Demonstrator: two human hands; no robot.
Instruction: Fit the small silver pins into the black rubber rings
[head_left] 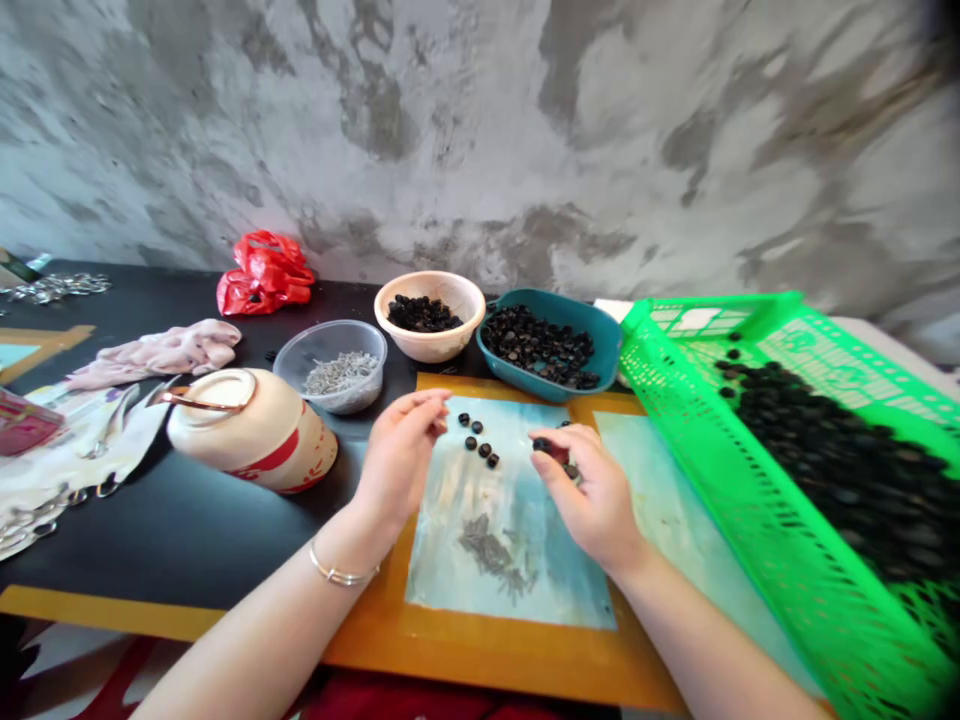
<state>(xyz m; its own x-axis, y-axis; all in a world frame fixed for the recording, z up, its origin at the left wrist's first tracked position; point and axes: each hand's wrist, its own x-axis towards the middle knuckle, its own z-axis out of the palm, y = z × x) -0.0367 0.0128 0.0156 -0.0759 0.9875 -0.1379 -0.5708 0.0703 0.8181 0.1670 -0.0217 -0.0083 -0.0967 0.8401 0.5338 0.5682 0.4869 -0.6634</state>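
My right hand point(592, 490) is curled over the right part of a pale blue sheet point(442, 560). Between its thumb and fingers is a small black round piece point(541, 444), and more dark pieces show inside the palm. My left hand point(401, 440) hovers at the sheet's left edge, fingertips pinched together; whatever they hold is too small to make out. Several black round pieces point(482, 450) lie on the sheet between my hands. Closer to me is a loose heap of thin grey metal pins or screws point(495, 553).
Behind the sheet stand a clear tub point(289, 372) of metal pins, a pink bowl point(431, 348) and a teal basin point(517, 378) of black pieces. A green crate point(720, 540) flanks my right arm. At left are a cream jar point(255, 430), a glove point(161, 355) and a red bag point(266, 275).
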